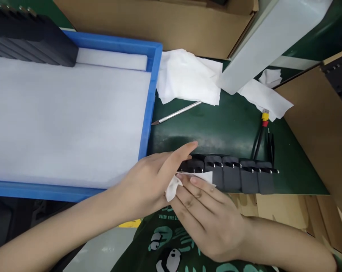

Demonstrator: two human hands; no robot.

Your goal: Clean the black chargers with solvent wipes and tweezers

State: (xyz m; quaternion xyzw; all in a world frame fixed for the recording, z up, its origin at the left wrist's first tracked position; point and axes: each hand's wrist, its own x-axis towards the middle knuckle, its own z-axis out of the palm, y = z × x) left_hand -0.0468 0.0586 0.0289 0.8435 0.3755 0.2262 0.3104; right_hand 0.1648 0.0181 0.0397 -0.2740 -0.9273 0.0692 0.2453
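Note:
My left hand (148,177) is turned on its side, its thumb stretched out toward the right and its other fingers mostly hidden. It is closed round something that I cannot make out. My right hand (207,215) presses a folded white cloth (173,187) against it, fingers close together. Part of the cloth sticks out above the right fingers. Just behind the hands, several black plug-like blocks (231,173) stand in a row along the near edge of the green table (227,128).
On the left, a blue tray (150,109) holds white foam (69,117) and black blocks (54,41). White cloths (188,77), a craft knife (178,113), black-handled tools (259,139) and a white post (273,41) are beyond. Cardboard boxes (159,22) border the table.

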